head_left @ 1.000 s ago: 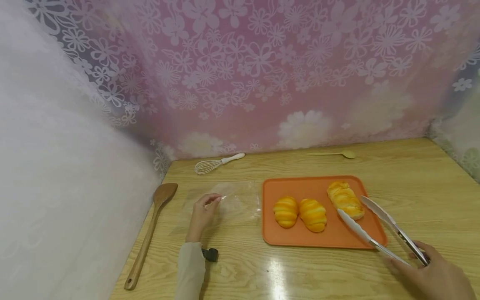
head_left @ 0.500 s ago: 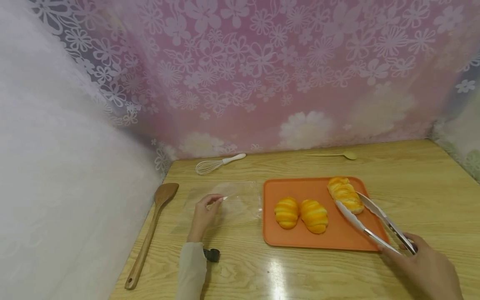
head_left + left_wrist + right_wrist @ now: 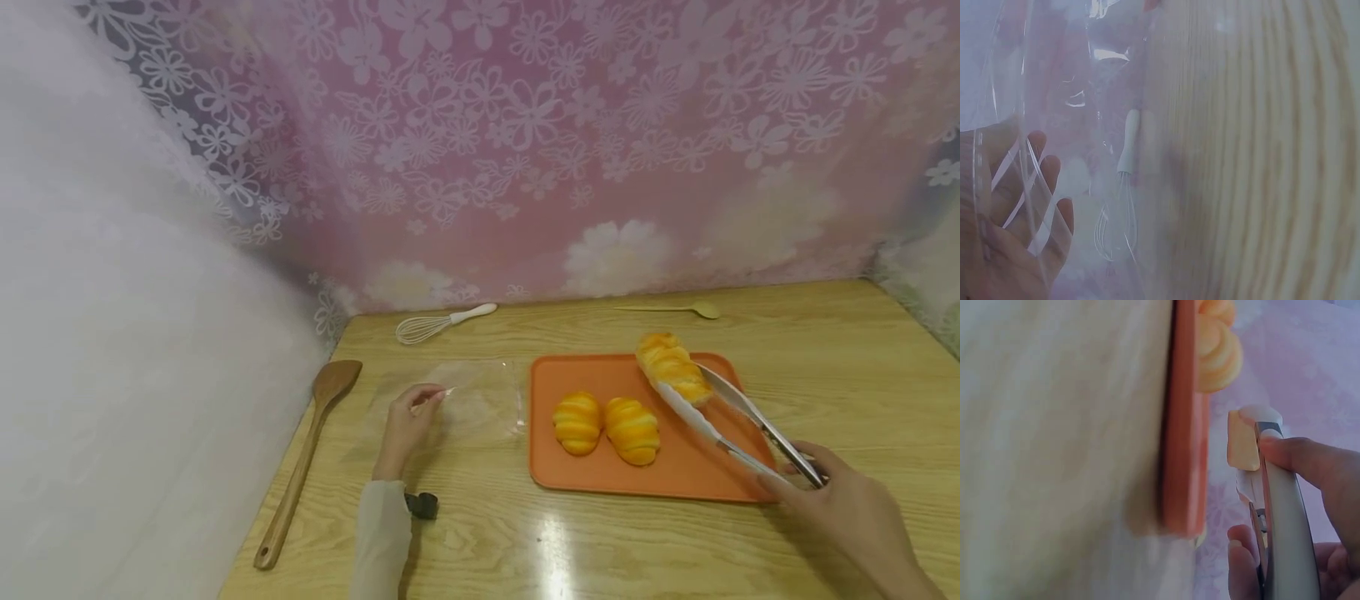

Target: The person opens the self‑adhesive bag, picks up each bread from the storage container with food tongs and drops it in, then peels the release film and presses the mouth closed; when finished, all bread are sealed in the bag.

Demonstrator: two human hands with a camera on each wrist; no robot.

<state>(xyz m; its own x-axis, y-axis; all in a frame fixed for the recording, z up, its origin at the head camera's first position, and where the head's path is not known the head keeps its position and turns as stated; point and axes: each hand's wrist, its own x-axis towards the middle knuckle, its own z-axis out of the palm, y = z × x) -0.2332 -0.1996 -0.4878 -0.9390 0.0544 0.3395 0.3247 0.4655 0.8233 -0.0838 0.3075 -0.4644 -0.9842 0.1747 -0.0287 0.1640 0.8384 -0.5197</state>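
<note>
My right hand (image 3: 851, 504) grips the tongs (image 3: 782, 439), whose white scalloped tips are closed around a golden, ridged bread loaf (image 3: 673, 369). In the right wrist view, the loaf (image 3: 1242, 442) hangs clear above the orange tray (image 3: 1180, 456). Two croissant-like rolls (image 3: 577, 423) lie side by side on the tray's left half. Left of the tray, my left hand (image 3: 405, 429) pinches the edge of a clear plastic bag (image 3: 483, 408) between thumb and fingers. Through the bag's film, the left wrist view shows the curved fingers (image 3: 1050, 175).
A wooden spatula (image 3: 303, 458) lies along the table's left side. At the back are a white whisk (image 3: 446, 323) and a yellow-green spoon (image 3: 703, 310). A floral curtain (image 3: 600, 167) stands behind the table (image 3: 480, 542), with a pale sheet (image 3: 150, 375) on the left.
The tongs have closed on the bread loaf, and my right hand has lifted it and moved it back and left. My left hand stays at the bag.
</note>
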